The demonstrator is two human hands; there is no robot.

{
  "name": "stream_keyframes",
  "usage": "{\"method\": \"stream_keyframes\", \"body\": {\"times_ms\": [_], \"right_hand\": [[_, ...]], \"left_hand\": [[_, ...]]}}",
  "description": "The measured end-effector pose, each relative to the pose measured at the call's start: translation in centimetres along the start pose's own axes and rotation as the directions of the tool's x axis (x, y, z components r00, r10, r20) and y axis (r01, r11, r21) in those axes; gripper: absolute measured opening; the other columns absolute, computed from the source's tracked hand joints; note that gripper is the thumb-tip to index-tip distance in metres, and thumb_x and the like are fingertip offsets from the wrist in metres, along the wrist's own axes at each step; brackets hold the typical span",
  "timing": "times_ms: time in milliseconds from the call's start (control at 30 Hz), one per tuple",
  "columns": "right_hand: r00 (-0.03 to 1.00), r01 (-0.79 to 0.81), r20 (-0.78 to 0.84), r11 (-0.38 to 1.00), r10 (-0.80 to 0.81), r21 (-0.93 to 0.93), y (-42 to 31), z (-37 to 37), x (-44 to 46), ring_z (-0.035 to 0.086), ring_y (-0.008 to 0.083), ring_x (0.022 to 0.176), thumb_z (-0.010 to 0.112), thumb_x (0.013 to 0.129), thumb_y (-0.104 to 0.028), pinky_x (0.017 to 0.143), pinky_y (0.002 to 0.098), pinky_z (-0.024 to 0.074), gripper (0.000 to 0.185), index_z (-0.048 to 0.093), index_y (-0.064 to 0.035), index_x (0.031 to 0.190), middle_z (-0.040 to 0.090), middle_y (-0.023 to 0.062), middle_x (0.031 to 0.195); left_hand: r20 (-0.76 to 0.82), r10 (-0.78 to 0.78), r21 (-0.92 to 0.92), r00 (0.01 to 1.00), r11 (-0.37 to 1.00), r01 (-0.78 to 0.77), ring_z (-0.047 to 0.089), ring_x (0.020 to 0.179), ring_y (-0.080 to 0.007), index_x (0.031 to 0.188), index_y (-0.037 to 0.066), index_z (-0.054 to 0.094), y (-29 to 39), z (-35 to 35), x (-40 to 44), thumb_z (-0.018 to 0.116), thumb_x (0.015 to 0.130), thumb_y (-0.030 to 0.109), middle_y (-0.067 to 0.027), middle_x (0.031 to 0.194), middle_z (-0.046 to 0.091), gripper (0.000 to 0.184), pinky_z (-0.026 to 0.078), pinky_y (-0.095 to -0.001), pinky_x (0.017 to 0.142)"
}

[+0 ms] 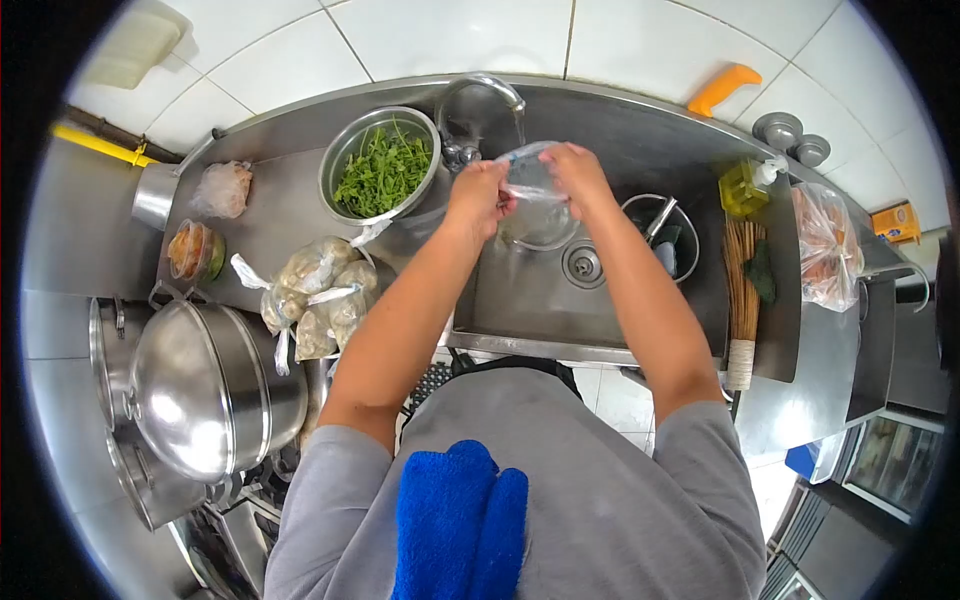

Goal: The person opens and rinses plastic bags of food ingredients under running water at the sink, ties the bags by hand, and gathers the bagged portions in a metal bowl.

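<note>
Both hands hold the rim of a clear plastic bag (532, 178) over the steel sink (530, 300). My left hand (479, 197) is closed on the bag's left edge, and my right hand (577, 177) grips its right edge. Water runs from the curved faucet (489, 84) toward the bag's mouth. A round, clear shape hangs below my hands; whether it is the bag's lower part or a separate container, I cannot tell. The drain (583, 264) lies just below and to the right of it.
Left of the faucet stands a bowl of green leaves (385, 172), with knotted bags (318, 290) nearer me. A metal pot (692, 245) sits in the sink's right side. Beyond it are a yellow-green soap bottle (742, 190) and a stick brush (742, 290). Large pots (200, 385) stand lower left.
</note>
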State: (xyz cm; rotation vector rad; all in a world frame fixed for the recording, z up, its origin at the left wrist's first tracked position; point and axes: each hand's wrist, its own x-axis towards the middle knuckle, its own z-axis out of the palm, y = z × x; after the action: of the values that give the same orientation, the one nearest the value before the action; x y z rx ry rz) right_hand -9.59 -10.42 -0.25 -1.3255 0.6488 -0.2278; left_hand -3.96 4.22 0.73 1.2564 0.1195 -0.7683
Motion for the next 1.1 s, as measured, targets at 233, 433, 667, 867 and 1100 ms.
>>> {"method": "stream_keyframes", "body": {"times_ms": [233, 433, 667, 867, 1100], "right_hand": [[0.993, 0.115, 0.071, 0.945, -0.097, -0.306, -3.0, 1.6, 3.9, 0.041, 0.0121, 0.058, 0.054, 0.082, -0.030, 0.048, 0.0310, 0.0301, 0.026, 0.059, -0.0050, 0.080, 0.047, 0.0009, 0.063], [0.998, -0.011, 0.049, 0.950, 0.028, -0.311, -3.9, 1.8, 3.8, 0.044, 0.0186, 0.045, 0.052, 0.082, -0.034, 0.042, 0.0348, 0.0334, 0.031, 0.061, -0.0049, 0.076, 0.050, 0.0065, 0.060], [0.998, -0.024, 0.046, 0.969, 0.037, -0.247, -3.6, 1.8, 2.8, 0.033, 0.0105, 0.044, 0.047, 0.089, -0.037, 0.039, 0.0286, 0.0235, 0.035, 0.060, -0.0059, 0.080, 0.042, -0.0024, 0.057], [0.997, -0.043, 0.046, 0.971, 0.056, -0.235, -3.8, 1.7, 2.8, 0.033, 0.0097, 0.044, 0.045, 0.089, -0.039, 0.040, 0.0286, 0.0236, 0.037, 0.061, -0.0059, 0.082, 0.041, -0.0031, 0.057], [0.998, -0.032, 0.043, 0.970, 0.044, -0.242, -3.8, 1.2, 2.8, 0.042, 0.0161, 0.047, 0.046, 0.087, -0.039, 0.042, 0.0334, 0.0323, 0.040, 0.065, -0.0039, 0.083, 0.049, 0.0028, 0.059]], "left_hand": [[-0.034, 0.280, 0.406, 0.959, 0.881, -0.243, 0.045, 0.047, -0.0106, 0.080, 0.007, 0.052, 4.2, 2.2, 1.8, 0.063, 0.085, 0.026, -0.0005, 0.063, 0.049, 0.022, 0.038, -0.0248, 0.041], [-0.042, 0.330, 0.548, 0.943, 0.797, -0.255, 0.045, 0.043, -0.0112, 0.077, 0.004, 0.055, 5.1, 1.6, 2.3, 0.063, 0.085, 0.031, -0.0014, 0.057, 0.047, 0.029, 0.035, -0.0250, 0.037], [-0.040, 0.299, 0.540, 0.953, 0.809, -0.231, 0.045, 0.040, -0.0118, 0.076, 0.004, 0.057, 4.3, 1.2, 3.2, 0.061, 0.085, 0.035, -0.0026, 0.056, 0.049, 0.032, 0.032, -0.0253, 0.036], [-0.037, 0.312, 0.567, 0.949, 0.789, -0.237, 0.045, 0.041, -0.0118, 0.074, 0.004, 0.057, 4.2, 1.3, 3.1, 0.061, 0.083, 0.032, -0.0024, 0.057, 0.049, 0.029, 0.033, -0.0249, 0.036], [-0.018, 0.329, 0.578, 0.944, 0.774, -0.258, 0.047, 0.042, -0.0121, 0.072, 0.005, 0.057, 4.6, 1.4, 3.2, 0.062, 0.082, 0.031, -0.0019, 0.058, 0.049, 0.028, 0.036, -0.0252, 0.038]]}}
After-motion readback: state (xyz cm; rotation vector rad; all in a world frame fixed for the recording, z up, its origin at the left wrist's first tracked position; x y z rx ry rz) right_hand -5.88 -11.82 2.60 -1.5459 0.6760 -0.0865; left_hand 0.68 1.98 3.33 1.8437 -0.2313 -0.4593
